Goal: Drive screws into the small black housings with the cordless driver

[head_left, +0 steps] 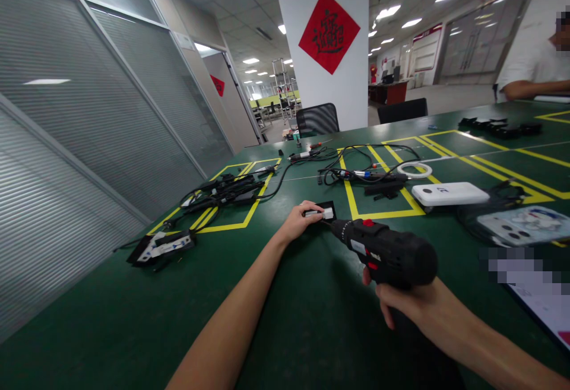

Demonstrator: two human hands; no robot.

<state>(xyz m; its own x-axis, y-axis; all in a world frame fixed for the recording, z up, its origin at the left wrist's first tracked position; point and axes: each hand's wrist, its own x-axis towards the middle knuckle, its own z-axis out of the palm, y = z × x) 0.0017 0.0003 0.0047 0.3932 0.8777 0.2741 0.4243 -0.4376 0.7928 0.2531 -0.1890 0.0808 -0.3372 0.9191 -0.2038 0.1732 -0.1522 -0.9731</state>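
Observation:
My right hand (412, 302) is wrapped round the handle of a black cordless drill (387, 252) with red details. The drill points left and away from me, and its bit reaches the near edge of a small black part with a white block (328, 213) on the table. My left hand (301, 221) grips that part from its left side, fingers bent over it. Whether the bit touches a screw is too small to tell.
The green table (187, 319) has yellow tape outlines. Black cables (231, 191) and black-and-white pieces (162, 246) lie left. A white ring (414, 170), white device (449, 193), phone (529, 224) and black parts (501, 127) are right. A person (529, 63) sits far right.

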